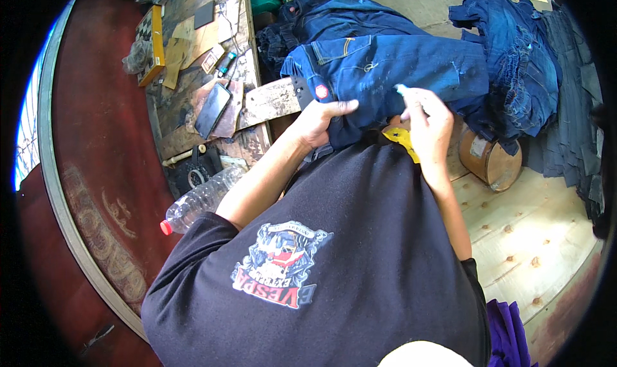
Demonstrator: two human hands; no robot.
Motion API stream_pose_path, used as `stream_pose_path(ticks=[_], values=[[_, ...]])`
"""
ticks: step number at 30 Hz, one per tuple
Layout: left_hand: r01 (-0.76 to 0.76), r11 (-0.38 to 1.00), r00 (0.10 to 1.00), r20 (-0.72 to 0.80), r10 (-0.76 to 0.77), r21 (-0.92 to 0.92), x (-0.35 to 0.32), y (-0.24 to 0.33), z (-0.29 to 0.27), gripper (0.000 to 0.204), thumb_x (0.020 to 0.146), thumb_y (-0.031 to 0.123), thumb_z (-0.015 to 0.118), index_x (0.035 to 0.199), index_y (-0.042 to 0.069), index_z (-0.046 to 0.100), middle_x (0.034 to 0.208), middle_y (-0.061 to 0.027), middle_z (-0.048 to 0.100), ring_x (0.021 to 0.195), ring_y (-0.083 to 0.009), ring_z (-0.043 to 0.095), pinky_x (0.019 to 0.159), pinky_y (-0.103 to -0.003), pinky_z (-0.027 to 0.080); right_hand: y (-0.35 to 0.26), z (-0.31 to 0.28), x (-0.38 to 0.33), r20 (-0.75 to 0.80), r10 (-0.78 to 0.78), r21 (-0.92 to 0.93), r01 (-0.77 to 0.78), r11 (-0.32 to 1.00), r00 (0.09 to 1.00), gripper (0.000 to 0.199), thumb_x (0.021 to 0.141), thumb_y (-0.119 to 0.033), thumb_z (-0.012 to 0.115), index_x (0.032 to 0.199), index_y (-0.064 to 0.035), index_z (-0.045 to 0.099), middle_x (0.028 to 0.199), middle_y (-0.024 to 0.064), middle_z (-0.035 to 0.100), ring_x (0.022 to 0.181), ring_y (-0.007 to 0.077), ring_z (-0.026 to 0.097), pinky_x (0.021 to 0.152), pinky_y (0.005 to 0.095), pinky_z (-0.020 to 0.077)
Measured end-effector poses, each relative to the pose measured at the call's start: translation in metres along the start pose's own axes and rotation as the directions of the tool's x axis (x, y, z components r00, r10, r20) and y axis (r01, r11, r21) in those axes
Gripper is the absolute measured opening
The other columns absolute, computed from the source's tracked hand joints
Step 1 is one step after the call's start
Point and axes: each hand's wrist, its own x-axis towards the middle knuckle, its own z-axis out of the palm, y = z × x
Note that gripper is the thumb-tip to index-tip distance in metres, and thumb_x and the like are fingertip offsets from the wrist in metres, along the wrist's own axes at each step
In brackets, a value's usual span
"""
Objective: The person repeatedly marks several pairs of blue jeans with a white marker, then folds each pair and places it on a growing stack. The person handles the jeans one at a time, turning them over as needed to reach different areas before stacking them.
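A pair of dark blue jeans (411, 65) lies spread across my lap, with pale scuffs and light-blue marks on the cloth. At its waistband end, beside a round red-and-white sticker (322, 91), my left hand (319, 121) grips the edge. The left thumb lies on top; the other fingers are mostly hidden underneath. Just above the cloth, my right hand (427, 113) pinches a small pale-blue stub (400, 89) that looks like chalk. Whether its tip touches the jeans I cannot tell.
On the left, a worn wooden bench (183, 103) carries a phone (213, 112) and a yellow-edged box (152, 45). A plastic bottle (204, 198) lies by my left arm. More jeans (360, 13) are heaped beyond and denim (520, 65) at right, near a wooden cylinder (491, 161).
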Motion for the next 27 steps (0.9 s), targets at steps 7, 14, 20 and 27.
stream_pose_path(ticks=[7,14,20,27], values=[[0.147,0.974,0.988,0.076,-0.136,-0.174,0.009,0.005,0.008,0.033,0.106,0.020,0.074,0.133,0.000,0.074,0.130,-0.0157,0.078,0.119,-0.0289,0.077,0.112,-0.046,0.059,-0.025,0.018,-0.001,0.144,-0.105,0.150,0.084,0.985,0.984,0.021,0.108,-0.016,0.072,0.116,0.0025,0.080,0.092,0.0031,0.080,0.074,0.0068,0.069,0.067,0.0247,0.0557],[-0.076,0.997,0.997,0.034,0.076,0.017,-0.008,-0.001,0.002,0.041,0.102,0.006,0.073,0.141,-0.004,0.067,0.133,-0.0167,0.076,0.119,-0.0302,0.076,0.112,-0.047,0.060,-0.040,0.021,-0.017,0.029,-0.099,-0.048,0.100,0.994,0.995,0.020,0.109,-0.011,0.069,0.116,0.0021,0.081,0.093,0.0030,0.079,0.067,0.0065,0.065,0.062,0.0254,0.0518],[-0.119,0.993,0.989,0.084,0.119,-0.009,-0.013,-0.006,-0.004,0.046,0.101,0.004,0.074,0.145,-0.005,0.063,0.139,-0.0170,0.073,0.125,-0.0309,0.073,0.115,-0.047,0.058,-0.035,0.022,-0.025,0.047,-0.131,-0.034,0.133,0.991,0.990,0.021,0.108,-0.015,0.072,0.115,0.0029,0.080,0.090,0.0089,0.081,0.069,0.0091,0.071,0.063,0.0278,0.0540],[-0.128,0.988,0.978,0.154,0.141,-0.087,-0.018,-0.007,-0.003,0.045,0.100,0.003,0.077,0.143,-0.003,0.067,0.137,-0.0150,0.075,0.123,-0.0280,0.074,0.113,-0.045,0.059,-0.026,0.019,-0.029,0.010,0.000,0.066,-0.001,0.998,1.000,0.022,0.109,-0.018,0.071,0.115,0.0014,0.081,0.083,0.0024,0.076,0.064,0.0061,0.062,0.058,0.0257,0.0489]])
